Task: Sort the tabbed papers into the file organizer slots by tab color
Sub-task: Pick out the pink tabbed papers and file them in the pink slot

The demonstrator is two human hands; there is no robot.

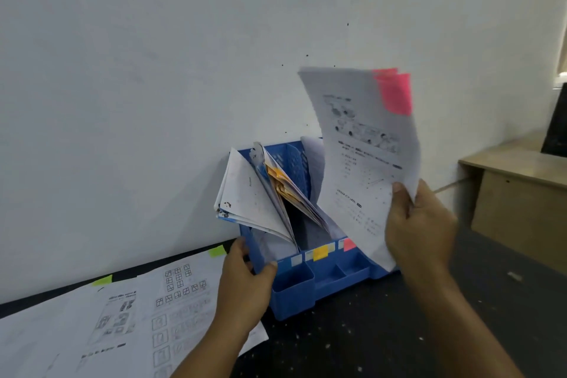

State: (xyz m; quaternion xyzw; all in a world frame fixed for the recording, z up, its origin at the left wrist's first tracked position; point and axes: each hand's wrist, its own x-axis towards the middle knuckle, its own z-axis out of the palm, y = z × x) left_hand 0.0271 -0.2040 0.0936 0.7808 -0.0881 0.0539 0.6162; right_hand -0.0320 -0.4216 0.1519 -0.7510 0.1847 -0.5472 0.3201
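The right hand [420, 224] pinches the pink-tab paper [365, 163] by its bottom edge. The paper stands tall, just above the organizer's [294, 288] right slot, by the pink label [349, 244]. The left hand [245, 276] grips the organizer's left front corner.

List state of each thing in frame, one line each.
pink-tabbed papers: held upright above the organizer's right side.
right hand: pinches the papers' lower edge.
left hand: grips the organizer's front left corner.
file organizer: upright on the table, left slots hold leaning papers.
green-tabbed papers: flat on the table.
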